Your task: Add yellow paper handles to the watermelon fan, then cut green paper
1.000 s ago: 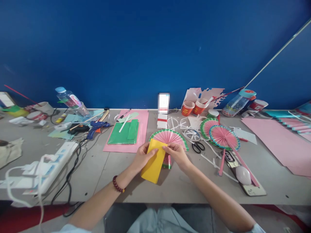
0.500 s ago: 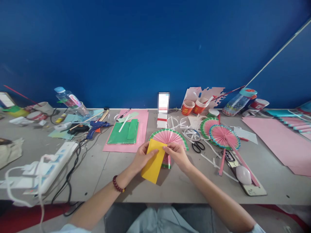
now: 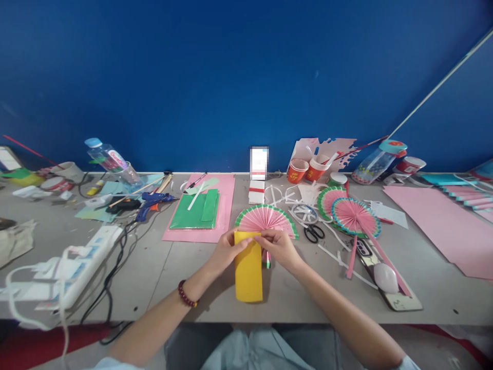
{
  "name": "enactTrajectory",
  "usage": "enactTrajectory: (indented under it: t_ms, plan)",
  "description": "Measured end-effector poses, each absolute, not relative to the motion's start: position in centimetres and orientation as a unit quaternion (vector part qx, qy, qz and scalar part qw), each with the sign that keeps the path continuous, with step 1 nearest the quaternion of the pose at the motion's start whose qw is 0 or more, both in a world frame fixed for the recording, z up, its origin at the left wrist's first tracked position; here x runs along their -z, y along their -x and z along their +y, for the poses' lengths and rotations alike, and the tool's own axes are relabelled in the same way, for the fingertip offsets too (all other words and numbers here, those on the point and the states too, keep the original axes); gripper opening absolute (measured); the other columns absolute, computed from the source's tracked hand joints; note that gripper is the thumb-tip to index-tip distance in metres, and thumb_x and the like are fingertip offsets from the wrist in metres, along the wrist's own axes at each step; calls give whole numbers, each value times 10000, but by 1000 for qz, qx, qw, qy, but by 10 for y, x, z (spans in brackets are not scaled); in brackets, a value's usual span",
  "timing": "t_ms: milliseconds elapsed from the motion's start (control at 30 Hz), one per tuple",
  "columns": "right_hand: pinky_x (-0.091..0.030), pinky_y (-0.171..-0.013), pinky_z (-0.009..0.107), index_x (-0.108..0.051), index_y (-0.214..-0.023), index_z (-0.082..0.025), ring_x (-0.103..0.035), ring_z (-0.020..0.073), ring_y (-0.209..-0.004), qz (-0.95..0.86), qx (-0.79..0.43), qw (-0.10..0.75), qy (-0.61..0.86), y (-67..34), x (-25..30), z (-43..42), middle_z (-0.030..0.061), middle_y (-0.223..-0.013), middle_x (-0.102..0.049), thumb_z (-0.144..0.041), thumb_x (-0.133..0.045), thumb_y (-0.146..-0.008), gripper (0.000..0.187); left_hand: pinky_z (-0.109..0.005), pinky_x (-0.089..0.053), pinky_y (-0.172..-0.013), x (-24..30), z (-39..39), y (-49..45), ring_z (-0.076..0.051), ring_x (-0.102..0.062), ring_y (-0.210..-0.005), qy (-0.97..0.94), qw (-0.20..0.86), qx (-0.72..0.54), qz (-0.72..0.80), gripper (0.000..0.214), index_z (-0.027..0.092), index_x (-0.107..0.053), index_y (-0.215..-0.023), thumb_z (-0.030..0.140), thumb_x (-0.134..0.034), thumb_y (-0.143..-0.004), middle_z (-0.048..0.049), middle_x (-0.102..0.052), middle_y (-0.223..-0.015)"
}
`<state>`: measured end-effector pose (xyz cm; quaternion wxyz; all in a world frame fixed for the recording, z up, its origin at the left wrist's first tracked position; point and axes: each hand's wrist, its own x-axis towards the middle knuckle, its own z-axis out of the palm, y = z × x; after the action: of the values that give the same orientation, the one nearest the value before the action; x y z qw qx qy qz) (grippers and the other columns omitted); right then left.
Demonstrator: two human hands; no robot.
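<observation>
A strip of yellow paper (image 3: 248, 272) hangs nearly upright between my hands, above the near part of the table. My left hand (image 3: 230, 250) pinches its upper left edge, thumb on the front. At the upper right corner my right hand (image 3: 278, 247) is closed on the same paper with thumb and fingertips. Just behind lies a pink pleated paper fan (image 3: 265, 217) with a green edge, opened to a half circle; the paper and my hands hide its lower part. Black-handled scissors (image 3: 314, 234) rest to the right of the fan.
Left are green paper (image 3: 192, 213) on a pink sheet (image 3: 227, 205), a blue glue gun (image 3: 152, 204) and a power strip (image 3: 92, 264) with cables. Right are round pink fans (image 3: 356, 218), a phone (image 3: 400, 298), paper cups (image 3: 298, 170) and a large pink sheet (image 3: 442, 226). A blue wall rises behind.
The yellow paper has turned from a slant to nearly upright and sits slightly lower. My right hand has shifted a little to the left along its top edge.
</observation>
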<state>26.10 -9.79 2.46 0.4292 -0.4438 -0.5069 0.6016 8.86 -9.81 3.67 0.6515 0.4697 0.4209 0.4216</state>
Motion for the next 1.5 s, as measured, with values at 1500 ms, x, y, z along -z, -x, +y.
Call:
enactTrajectory:
  t_ms: [1500]
  plan:
    - [-534, -525, 238, -750, -771, -224, -637, 122, -589, -357, -721, 480, 349, -257, -28, -95, 11, -781, -710, -349, -809, -589, 229, -242, -500, -535, -36, -95, -89, -149, -638, -554, -354, 736, -405, 411, 390, 141, -604, -810, 367, -816, -574, -27, -689, -681]
